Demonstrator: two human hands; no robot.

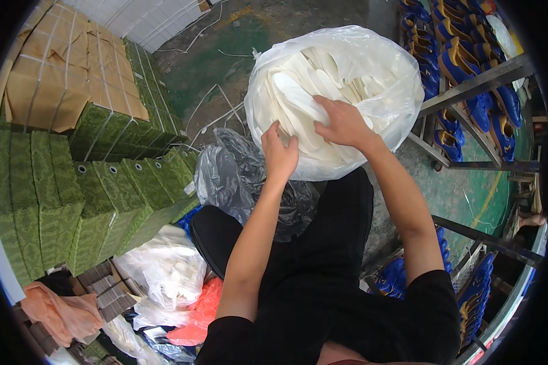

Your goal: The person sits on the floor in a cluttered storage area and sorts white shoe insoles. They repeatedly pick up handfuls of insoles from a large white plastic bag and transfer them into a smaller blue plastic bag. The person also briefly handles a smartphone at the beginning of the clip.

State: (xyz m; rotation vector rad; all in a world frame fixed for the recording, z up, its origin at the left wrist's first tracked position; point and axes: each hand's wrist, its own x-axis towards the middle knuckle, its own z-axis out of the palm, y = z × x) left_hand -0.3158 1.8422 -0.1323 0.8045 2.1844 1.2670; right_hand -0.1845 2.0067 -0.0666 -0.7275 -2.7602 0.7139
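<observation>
A large clear plastic bag (402, 79) stands open in front of me, filled with white insoles (293, 91) lying in loose, overlapping stacks. Both hands are inside its mouth. My right hand (344, 125) comes in from the right, with thumb and fingers around the edges of some insoles. At the bag's near left side, my left hand (279, 152) has its fingers bent against the insoles and its thumb on the near side. How many insoles each hand grips is hidden.
Green patterned boxes (122, 188) are stacked at left, beside strapped brown-paper bundles (49, 67). Dark plastic (225, 170) lies against the bag. Metal racks (478, 85) with blue shoes (460, 61) stand at right. White (164, 261) and red plastic bags (204, 310) lie lower left.
</observation>
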